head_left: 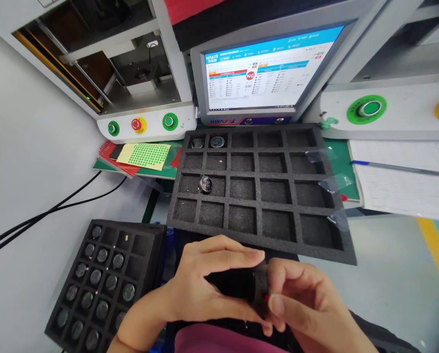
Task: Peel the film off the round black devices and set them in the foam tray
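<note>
Below the foam tray, my left hand point(212, 284) is closed around a dark, edge-on device point(260, 287), perhaps a watch body. From the other side, the thumb and fingertips of my right hand point(296, 299) pinch its rim, where a small red spot shows. Most of its face is turned away or in shadow. Just beyond my hands lies the black foam tray point(243, 196) with square pockets. A round watch face point(206, 184) with lit digits sits in it, and two more round pieces point(217, 142) rest in its far left corner.
At lower left, a second foam tray point(129, 235) holds several round pieces. Behind the main tray stand a monitor point(267, 73) showing a red NG mark and a machine with push buttons point(168, 121). Green-dot stickers point(149, 154) lie left; a pen point(399, 167) rests on paper at right.
</note>
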Available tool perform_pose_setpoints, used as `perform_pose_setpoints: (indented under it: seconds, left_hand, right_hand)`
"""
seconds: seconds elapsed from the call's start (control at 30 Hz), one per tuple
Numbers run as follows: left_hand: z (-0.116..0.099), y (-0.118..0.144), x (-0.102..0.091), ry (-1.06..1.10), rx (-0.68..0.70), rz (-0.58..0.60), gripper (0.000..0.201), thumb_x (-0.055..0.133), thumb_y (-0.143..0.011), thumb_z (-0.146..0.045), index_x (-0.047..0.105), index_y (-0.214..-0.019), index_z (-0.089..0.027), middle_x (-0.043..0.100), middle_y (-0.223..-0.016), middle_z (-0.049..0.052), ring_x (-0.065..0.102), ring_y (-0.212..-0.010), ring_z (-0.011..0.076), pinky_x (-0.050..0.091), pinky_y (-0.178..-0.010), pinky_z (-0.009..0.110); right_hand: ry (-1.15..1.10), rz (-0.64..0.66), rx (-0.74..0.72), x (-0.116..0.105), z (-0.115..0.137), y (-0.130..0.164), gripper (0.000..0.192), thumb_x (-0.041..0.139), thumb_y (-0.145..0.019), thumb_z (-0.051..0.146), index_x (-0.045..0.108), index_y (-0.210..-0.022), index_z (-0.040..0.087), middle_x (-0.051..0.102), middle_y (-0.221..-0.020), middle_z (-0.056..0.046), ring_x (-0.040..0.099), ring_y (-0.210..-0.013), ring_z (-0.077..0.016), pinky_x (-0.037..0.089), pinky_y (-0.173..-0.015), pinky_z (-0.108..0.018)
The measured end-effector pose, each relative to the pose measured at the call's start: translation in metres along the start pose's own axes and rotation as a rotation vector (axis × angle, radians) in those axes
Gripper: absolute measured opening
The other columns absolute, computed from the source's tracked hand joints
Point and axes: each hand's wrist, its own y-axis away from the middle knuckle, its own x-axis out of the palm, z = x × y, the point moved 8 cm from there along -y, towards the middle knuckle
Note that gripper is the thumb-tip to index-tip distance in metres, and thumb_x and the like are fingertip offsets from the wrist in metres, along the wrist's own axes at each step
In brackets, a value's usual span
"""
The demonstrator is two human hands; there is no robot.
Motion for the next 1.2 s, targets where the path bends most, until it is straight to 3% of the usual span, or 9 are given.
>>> perform_pose_setpoints:
  seconds: [0.47,0.73,0.8,0.87,0.97,1.07,1.2]
  left_hand:
    - [-0.013,0.001,0.000,-0.112,0.063,0.041,0.063,0.085,-0.072,-0.033,0.063,-0.131,-0.022,0.075,-0.103,0.010,0.073,-0.085,0.0175,0.062,-0.077,0.024]
    - [-0.020,0.003,0.000,-0.142,0.098,0.048,0.060,0.079,-0.080,-0.034,0.060,-0.134,-0.019,0.073,-0.102,0.010,0.071,-0.085,0.0160,0.060,-0.076,0.022]
    - [-0.020,0.003,0.000,-0.134,0.091,0.050,0.061,0.079,-0.079,-0.033,0.060,-0.135,-0.019,0.072,-0.101,0.010,0.071,-0.084,0.0158,0.060,-0.074,0.022]
    - [-0.018,0.003,-0.001,-0.106,0.070,0.043,0.063,0.082,-0.077,-0.032,0.060,-0.135,-0.021,0.072,-0.101,0.009,0.070,-0.085,0.0159,0.060,-0.075,0.022]
    - [-0.013,0.003,0.002,-0.031,0.026,0.072,0.068,0.085,-0.073,-0.028,0.058,-0.136,-0.025,0.073,-0.109,0.009,0.071,-0.095,0.0183,0.060,-0.083,0.026]
    - [-0.008,0.003,0.007,0.018,-0.034,0.089,0.072,0.085,-0.072,-0.030,0.056,-0.138,-0.031,0.072,-0.120,0.009,0.072,-0.100,0.0200,0.059,-0.088,0.028]
    - [-0.011,0.002,0.012,0.049,-0.114,0.108,0.064,0.077,-0.083,-0.032,0.052,-0.142,-0.028,0.074,-0.116,0.008,0.075,-0.083,0.0160,0.060,-0.085,0.026]
  right_hand:
    - [0.150,-0.033,-0.024,-0.004,0.003,0.004,0.031,0.095,-0.055,0.026,0.065,-0.056,0.016,0.061,-0.049,0.001,0.051,-0.050,-0.0059,0.038,-0.053,-0.016]
    - [0.138,0.078,0.008,0.000,-0.003,0.000,0.045,0.093,-0.060,0.035,0.052,-0.060,0.016,0.057,-0.054,0.003,0.050,-0.051,-0.0057,0.040,-0.054,-0.016]
    - [0.140,0.084,-0.109,-0.002,0.003,-0.003,0.047,0.092,-0.062,0.033,0.048,-0.064,0.018,0.053,-0.060,0.005,0.050,-0.053,-0.0064,0.042,-0.054,-0.016]
    - [0.226,0.070,-0.325,-0.004,0.015,-0.003,0.039,0.091,-0.063,0.031,0.056,-0.076,0.021,0.054,-0.073,0.004,0.055,-0.064,-0.0088,0.048,-0.061,-0.017]
    - [0.375,0.081,-0.537,0.000,0.024,-0.001,0.043,0.086,-0.071,0.041,0.066,-0.108,0.029,0.060,-0.112,-0.004,0.061,-0.101,-0.0170,0.052,-0.087,-0.023]
    - [0.366,0.219,-0.516,0.012,0.019,-0.004,0.033,0.072,-0.084,0.046,0.067,-0.113,0.031,0.057,-0.129,-0.008,0.061,-0.113,-0.0238,0.053,-0.094,-0.033]
    - [0.282,0.217,-0.497,0.016,0.020,-0.003,0.018,0.067,-0.089,0.037,0.067,-0.106,0.031,0.064,-0.111,-0.005,0.065,-0.106,-0.0231,0.057,-0.089,-0.035]
